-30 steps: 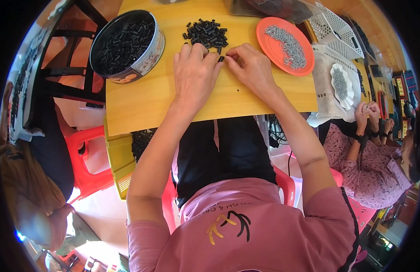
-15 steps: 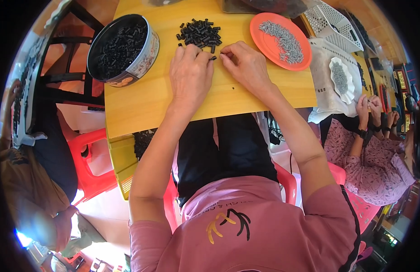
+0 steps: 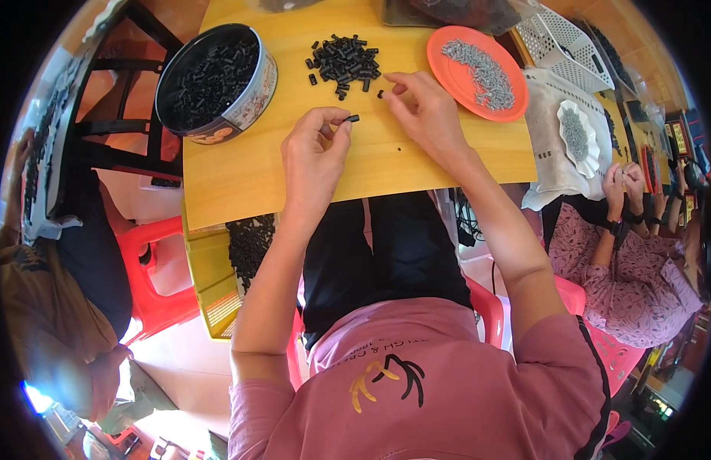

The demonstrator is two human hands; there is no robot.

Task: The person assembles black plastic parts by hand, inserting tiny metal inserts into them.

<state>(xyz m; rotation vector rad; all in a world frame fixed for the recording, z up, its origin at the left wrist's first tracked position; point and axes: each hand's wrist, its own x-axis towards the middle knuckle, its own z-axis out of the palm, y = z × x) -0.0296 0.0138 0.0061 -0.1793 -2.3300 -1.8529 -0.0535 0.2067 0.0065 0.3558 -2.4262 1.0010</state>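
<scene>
Cylinder (image 3: 353, 119), short, black — likely light, stiff, slightly slippery; grip mid-barrel. Your left hand (image 3: 315, 146) pinches one end; your right hand (image 3: 432, 115) — fingers spread.

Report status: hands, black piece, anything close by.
Left hand pinching small black piece. Right hand open, near black pile. Round tin to left; orange plate to right.

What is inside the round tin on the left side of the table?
The round tin holds many small black pieces, mostly short and rod-like, lying in a loose heap. The tin's bottom and anything beneath the top layer are covered.
</scene>
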